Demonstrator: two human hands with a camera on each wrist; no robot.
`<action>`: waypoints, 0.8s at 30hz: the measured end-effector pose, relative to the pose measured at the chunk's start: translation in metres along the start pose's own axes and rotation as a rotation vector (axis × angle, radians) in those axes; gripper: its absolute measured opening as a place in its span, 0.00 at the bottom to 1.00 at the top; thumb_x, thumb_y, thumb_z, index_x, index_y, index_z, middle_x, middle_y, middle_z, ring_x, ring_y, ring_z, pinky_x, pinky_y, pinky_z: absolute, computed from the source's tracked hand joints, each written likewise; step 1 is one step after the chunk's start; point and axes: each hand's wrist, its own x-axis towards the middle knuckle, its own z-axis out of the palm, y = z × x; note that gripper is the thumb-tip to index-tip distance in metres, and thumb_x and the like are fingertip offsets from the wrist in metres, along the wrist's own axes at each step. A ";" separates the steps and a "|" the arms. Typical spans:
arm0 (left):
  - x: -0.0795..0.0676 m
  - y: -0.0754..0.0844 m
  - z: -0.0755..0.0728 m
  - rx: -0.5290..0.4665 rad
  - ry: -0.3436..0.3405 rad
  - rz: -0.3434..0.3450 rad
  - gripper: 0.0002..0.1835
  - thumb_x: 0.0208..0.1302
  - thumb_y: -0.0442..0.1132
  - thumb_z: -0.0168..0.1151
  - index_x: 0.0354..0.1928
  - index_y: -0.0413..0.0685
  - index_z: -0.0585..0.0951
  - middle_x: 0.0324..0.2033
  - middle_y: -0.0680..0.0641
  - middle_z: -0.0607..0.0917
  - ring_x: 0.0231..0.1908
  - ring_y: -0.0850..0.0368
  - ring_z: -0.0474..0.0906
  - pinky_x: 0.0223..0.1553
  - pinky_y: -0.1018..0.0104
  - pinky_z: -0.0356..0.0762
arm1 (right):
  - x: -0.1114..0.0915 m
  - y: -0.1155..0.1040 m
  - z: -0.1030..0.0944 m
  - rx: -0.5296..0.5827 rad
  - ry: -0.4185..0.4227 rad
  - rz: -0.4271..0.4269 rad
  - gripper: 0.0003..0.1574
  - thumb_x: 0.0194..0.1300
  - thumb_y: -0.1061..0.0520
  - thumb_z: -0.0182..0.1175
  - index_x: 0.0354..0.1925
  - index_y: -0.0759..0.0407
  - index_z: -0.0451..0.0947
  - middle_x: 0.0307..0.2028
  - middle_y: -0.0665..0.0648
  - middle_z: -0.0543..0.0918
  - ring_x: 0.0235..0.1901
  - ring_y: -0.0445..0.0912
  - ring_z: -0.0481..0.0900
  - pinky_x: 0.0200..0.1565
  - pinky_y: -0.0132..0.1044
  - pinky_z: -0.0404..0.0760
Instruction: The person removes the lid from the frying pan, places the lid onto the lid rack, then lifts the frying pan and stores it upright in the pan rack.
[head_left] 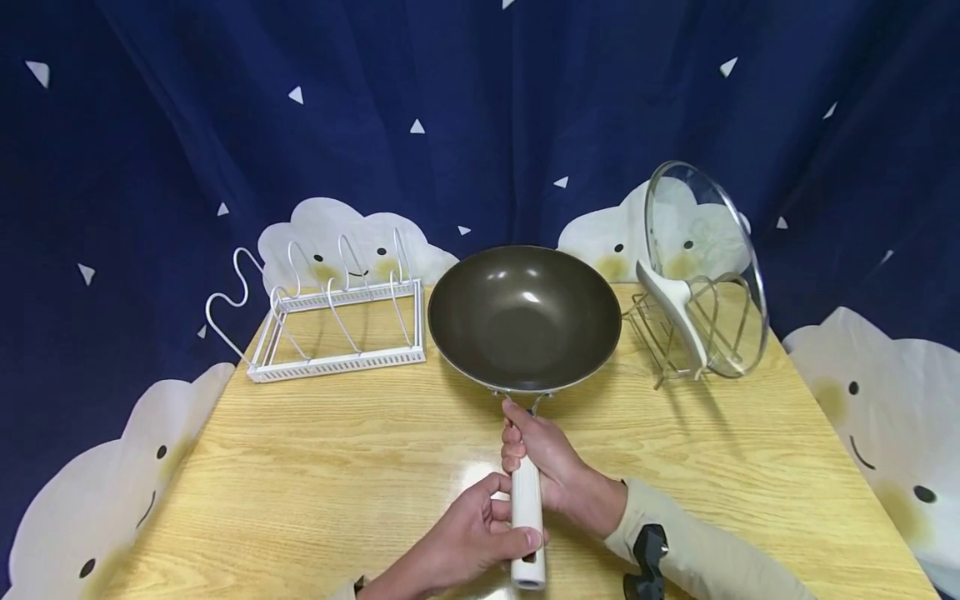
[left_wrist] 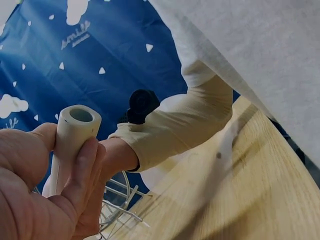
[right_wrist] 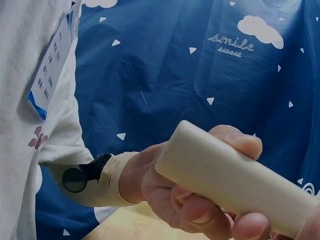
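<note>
A dark-lined wok (head_left: 525,321) with a long cream handle (head_left: 527,500) is held in front of the person, over the middle of the wooden table. My right hand (head_left: 551,458) grips the handle close to the pan, its thumb lying along the top. Near the handle's free end, my left hand (head_left: 476,529) pinches it with the thumb on top and the fingers at the side. In the left wrist view the hollow end of the handle (left_wrist: 75,135) shows between the left thumb and fingers. The right wrist view shows the left fingers (right_wrist: 200,207) around the handle.
At the back left stands a white wire rack (head_left: 337,362) with several upright loops. A glass lid (head_left: 705,267) with a white handle leans in a metal wire stand (head_left: 660,350) at the right. The wooden table (head_left: 300,467) meets a blue curtain (head_left: 480,108) behind.
</note>
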 end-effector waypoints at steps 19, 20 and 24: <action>-0.008 0.020 0.003 0.042 -0.012 0.048 0.25 0.63 0.30 0.66 0.57 0.33 0.65 0.35 0.50 0.87 0.34 0.64 0.85 0.38 0.71 0.83 | -0.013 -0.018 0.021 0.010 -0.033 -0.001 0.21 0.79 0.44 0.53 0.31 0.52 0.65 0.17 0.41 0.65 0.13 0.31 0.61 0.18 0.23 0.64; -0.008 0.021 0.003 0.049 -0.010 0.049 0.25 0.63 0.31 0.66 0.57 0.33 0.65 0.35 0.50 0.87 0.33 0.64 0.85 0.38 0.71 0.83 | -0.014 -0.019 0.022 0.006 -0.033 0.001 0.21 0.79 0.43 0.53 0.31 0.52 0.65 0.16 0.41 0.64 0.13 0.32 0.61 0.18 0.23 0.64; -0.009 0.025 0.003 0.085 0.001 0.060 0.27 0.62 0.32 0.66 0.57 0.33 0.64 0.34 0.50 0.87 0.33 0.63 0.85 0.38 0.70 0.83 | -0.014 -0.024 0.027 -0.015 -0.040 -0.013 0.20 0.80 0.43 0.52 0.32 0.52 0.65 0.17 0.41 0.64 0.13 0.32 0.60 0.18 0.23 0.63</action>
